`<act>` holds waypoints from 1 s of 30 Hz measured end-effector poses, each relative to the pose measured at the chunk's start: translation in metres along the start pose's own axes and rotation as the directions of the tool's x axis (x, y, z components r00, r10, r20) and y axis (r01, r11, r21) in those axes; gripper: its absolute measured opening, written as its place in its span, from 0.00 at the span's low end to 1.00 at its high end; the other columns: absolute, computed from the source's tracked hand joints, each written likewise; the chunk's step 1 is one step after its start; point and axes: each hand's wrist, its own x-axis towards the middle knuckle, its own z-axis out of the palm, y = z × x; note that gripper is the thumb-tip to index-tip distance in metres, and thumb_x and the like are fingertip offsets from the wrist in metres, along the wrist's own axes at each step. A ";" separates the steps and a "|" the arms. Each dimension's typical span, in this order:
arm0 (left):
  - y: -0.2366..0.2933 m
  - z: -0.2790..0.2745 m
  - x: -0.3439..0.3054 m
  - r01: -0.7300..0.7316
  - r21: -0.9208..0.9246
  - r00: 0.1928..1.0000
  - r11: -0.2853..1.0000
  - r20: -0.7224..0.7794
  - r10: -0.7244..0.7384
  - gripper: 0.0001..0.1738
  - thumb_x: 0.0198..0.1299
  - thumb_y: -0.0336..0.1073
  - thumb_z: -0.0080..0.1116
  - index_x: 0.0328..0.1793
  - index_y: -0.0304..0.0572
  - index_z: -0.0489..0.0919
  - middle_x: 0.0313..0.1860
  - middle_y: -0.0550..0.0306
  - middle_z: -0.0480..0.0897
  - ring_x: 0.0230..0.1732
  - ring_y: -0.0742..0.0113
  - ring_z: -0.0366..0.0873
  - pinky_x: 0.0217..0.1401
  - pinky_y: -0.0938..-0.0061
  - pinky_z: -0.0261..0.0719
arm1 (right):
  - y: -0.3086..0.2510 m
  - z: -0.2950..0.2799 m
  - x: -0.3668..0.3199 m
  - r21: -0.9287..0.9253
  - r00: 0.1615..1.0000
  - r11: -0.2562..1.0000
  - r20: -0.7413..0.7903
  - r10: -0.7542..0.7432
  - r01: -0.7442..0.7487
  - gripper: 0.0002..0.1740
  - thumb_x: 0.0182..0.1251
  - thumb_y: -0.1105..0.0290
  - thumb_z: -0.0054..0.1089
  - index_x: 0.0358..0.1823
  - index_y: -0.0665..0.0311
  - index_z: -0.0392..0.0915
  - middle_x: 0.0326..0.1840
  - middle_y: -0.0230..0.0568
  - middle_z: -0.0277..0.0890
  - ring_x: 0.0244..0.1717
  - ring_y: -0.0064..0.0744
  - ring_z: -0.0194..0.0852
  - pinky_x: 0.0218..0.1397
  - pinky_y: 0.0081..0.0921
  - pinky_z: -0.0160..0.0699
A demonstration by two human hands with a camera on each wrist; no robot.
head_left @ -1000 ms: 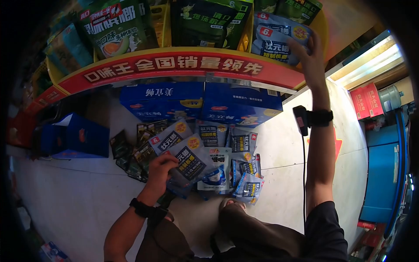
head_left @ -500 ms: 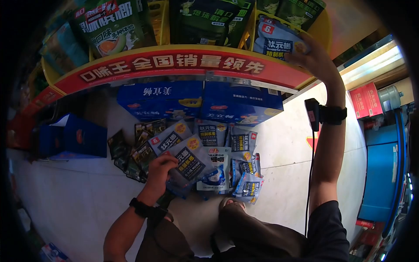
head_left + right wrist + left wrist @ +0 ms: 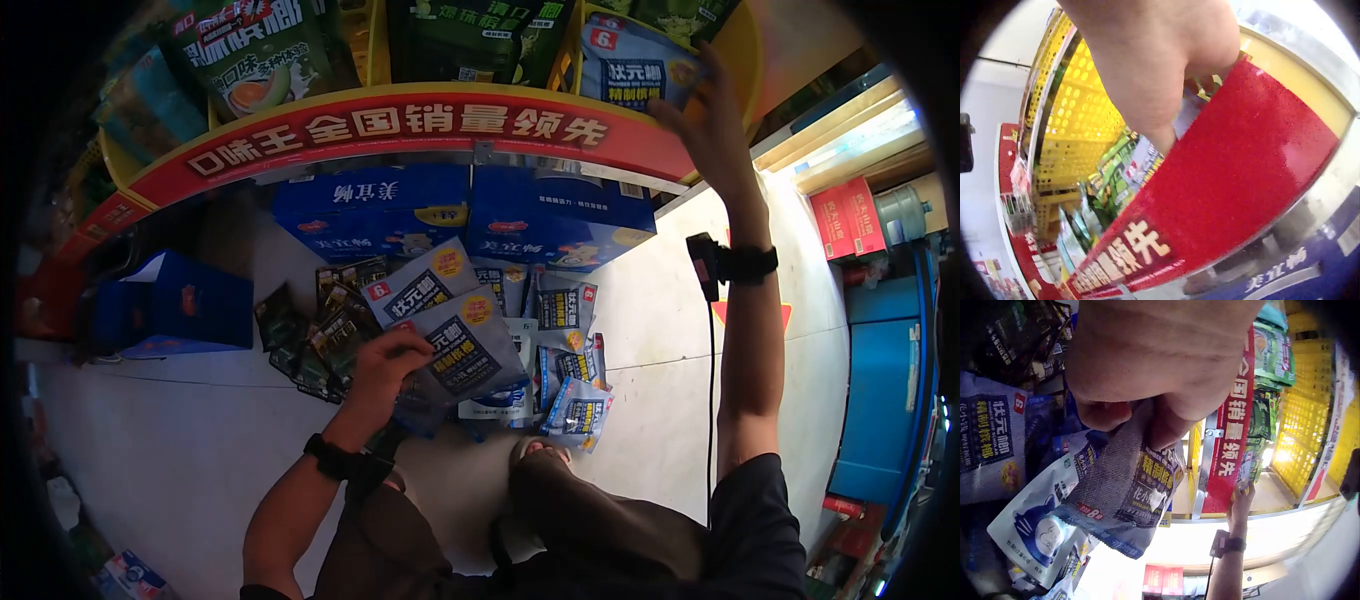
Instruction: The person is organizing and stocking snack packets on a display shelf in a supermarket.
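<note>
Low over the pile, my left hand (image 3: 385,370) pinches a grey betel nut pouch (image 3: 468,352) by its edge. A second grey pouch (image 3: 420,288) overlaps behind it. In the left wrist view the thumb and fingers close on the top of the held pouch (image 3: 1116,494). My right hand (image 3: 715,135) is up at the right end of the shelf, its fingers extended and spread beside a grey pouch (image 3: 632,72) standing in a yellow bin. The right wrist view shows the thumb reaching down behind the red front strip (image 3: 1229,169), where the fingertips are hidden.
Several grey pouches (image 3: 580,412), a white pouch (image 3: 495,405) and dark packets (image 3: 330,340) lie on the floor. Blue cartons (image 3: 560,215) stand under the shelf, and another blue box (image 3: 185,305) is at left. Green pouches (image 3: 480,45) fill neighbouring bins.
My right hand drew back to the right from the bin's pouches, then came back left beside them. The left hand still holds its pouch, now slightly higher and farther right in view.
</note>
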 end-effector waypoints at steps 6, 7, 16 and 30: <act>0.028 0.015 -0.003 -0.080 0.067 0.996 0.995 0.041 0.078 0.05 0.60 0.26 0.65 0.42 0.40 0.83 0.34 0.67 0.79 0.31 0.82 0.72 0.29 0.83 0.68 | -0.033 0.001 -0.090 0.164 0.998 0.986 -0.055 0.026 -0.016 0.29 0.62 0.78 0.68 0.64 0.66 0.67 0.54 0.39 0.74 0.54 0.29 0.77 0.56 0.27 0.80; 0.032 0.021 -0.001 -0.091 0.065 0.994 0.994 0.059 0.087 0.05 0.60 0.26 0.65 0.42 0.40 0.83 0.34 0.67 0.79 0.31 0.82 0.72 0.29 0.83 0.68 | -0.056 0.011 -0.106 0.471 0.959 0.860 0.275 0.070 -0.198 0.33 0.61 0.79 0.68 0.67 0.64 0.65 0.54 0.39 0.75 0.53 0.27 0.77 0.54 0.25 0.80; 0.034 0.057 -0.002 -0.481 0.059 0.869 0.875 0.164 0.467 0.13 0.65 0.29 0.63 0.50 0.48 0.70 0.38 0.66 0.76 0.29 0.79 0.74 0.28 0.83 0.73 | -0.110 0.026 -0.135 0.415 0.682 0.640 0.691 0.240 -0.646 0.37 0.54 0.81 0.75 0.60 0.61 0.59 0.50 0.53 0.79 0.50 0.39 0.83 0.47 0.31 0.85; 0.019 0.025 -0.021 -0.233 0.013 0.969 0.972 0.084 0.231 0.09 0.68 0.27 0.58 0.50 0.44 0.70 0.44 0.60 0.78 0.40 0.78 0.77 0.36 0.80 0.78 | -0.021 -0.069 0.017 0.032 0.972 0.999 -0.234 -0.032 0.041 0.23 0.61 0.77 0.64 0.57 0.65 0.68 0.49 0.46 0.76 0.49 0.32 0.78 0.54 0.27 0.78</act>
